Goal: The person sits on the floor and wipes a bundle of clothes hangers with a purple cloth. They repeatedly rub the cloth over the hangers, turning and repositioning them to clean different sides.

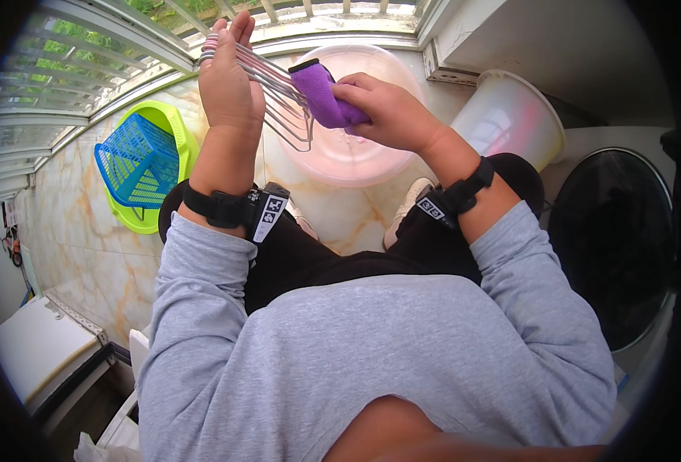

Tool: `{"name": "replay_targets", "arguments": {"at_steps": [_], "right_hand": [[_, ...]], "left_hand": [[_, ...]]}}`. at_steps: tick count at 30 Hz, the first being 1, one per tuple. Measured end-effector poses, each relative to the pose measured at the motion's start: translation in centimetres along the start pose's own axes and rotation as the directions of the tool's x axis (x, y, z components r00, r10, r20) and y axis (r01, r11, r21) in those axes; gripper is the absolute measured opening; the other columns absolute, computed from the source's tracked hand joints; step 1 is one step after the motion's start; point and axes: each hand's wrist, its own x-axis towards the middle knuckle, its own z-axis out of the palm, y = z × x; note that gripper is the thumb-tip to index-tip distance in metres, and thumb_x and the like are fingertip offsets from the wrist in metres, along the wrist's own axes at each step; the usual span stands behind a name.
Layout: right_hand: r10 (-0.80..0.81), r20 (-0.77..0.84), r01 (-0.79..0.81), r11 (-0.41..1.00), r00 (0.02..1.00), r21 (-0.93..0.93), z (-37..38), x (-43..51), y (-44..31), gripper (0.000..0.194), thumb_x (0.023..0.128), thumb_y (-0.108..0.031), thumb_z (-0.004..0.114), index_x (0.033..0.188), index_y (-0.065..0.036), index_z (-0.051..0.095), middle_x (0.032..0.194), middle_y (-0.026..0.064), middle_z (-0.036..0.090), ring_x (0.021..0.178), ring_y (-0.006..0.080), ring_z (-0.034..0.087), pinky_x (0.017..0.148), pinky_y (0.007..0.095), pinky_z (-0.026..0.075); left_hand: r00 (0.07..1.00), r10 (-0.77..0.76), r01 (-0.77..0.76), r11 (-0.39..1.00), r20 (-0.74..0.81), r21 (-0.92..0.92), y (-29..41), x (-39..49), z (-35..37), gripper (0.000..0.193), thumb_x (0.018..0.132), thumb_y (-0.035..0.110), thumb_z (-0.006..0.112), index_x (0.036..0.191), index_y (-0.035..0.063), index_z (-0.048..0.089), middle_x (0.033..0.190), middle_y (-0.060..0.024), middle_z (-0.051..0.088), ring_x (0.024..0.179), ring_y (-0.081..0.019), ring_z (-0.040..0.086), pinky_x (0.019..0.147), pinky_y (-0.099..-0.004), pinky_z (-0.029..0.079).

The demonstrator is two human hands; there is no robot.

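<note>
My left hand (230, 81) grips a bundle of several wire clothes hangers (279, 86), some silvery and some pinkish, at their upper left end. In my right hand (386, 110) is a folded purple cloth (320, 95) with a black edge. The cloth lies against or just over the right part of the hangers; I cannot tell whether it touches them. Below both hands stands a wide, translucent pink plastic basin (363, 164) on the floor, with small pale spots like droplets or suds inside.
At left, a blue perforated basket (144, 156) sits in a lime-green basin (187, 136) on the marble-patterned floor (80, 231). A whitish bucket (508, 115) stands at right, by a front-loading washing machine (611, 248). A barred window (311, 34) runs along the far side.
</note>
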Motion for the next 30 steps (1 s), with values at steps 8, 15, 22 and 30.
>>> {"name": "replay_targets", "arguments": {"at_steps": [8,15,22,30], "right_hand": [[0.370,-0.059,-0.333,0.886,0.927,0.322,-4.9,-0.9,1.5,0.035,0.087,-0.019,0.062,0.120,-0.008,0.058,0.100,0.0119,0.067,0.093,0.0198,0.064,0.084,0.0307,0.049],[0.448,-0.242,-0.172,0.703,0.861,0.690,-6.8,-1.1,2.3,0.043,0.096,-0.037,0.057,0.124,-0.004,0.058,0.108,-0.0010,0.062,0.100,0.0080,0.055,0.089,0.0234,0.044],[0.353,0.359,-0.480,0.363,0.864,0.799,-1.7,0.2,-1.3,0.051,0.100,-0.039,0.047,0.140,-0.007,0.044,0.122,0.0015,0.057,0.110,0.0098,0.053,0.097,0.0266,0.041],[0.121,0.640,-0.545,0.656,0.759,0.522,-1.4,-0.1,-1.8,0.070,0.076,-0.023,0.079,0.134,-0.002,0.046,0.122,0.0092,0.059,0.114,0.0177,0.056,0.099,0.0321,0.044]], "left_hand": [[0.985,0.004,-0.019,0.996,-0.175,-0.082,0.9,1.3,-1.2,0.041,0.100,0.018,0.043,0.138,0.0028,0.035,0.123,-0.0132,0.058,0.116,-0.0210,0.054,0.102,-0.0307,0.036],[0.876,-0.234,0.180,0.970,0.421,0.163,2.0,-0.2,0.2,0.044,0.098,0.018,0.044,0.136,-0.0037,0.043,0.129,-0.0196,0.056,0.124,-0.0290,0.051,0.107,-0.0349,0.037],[0.531,-0.325,0.404,0.909,0.782,0.103,2.3,-1.1,1.1,0.055,0.100,0.028,0.044,0.141,-0.0062,0.033,0.130,-0.0203,0.055,0.121,-0.0306,0.054,0.106,-0.0397,0.039],[0.476,-0.413,0.452,0.872,0.776,0.187,1.2,-3.3,2.1,0.060,0.100,0.036,0.045,0.145,-0.0007,0.030,0.131,-0.0183,0.054,0.116,-0.0276,0.058,0.099,-0.0368,0.045]]}}
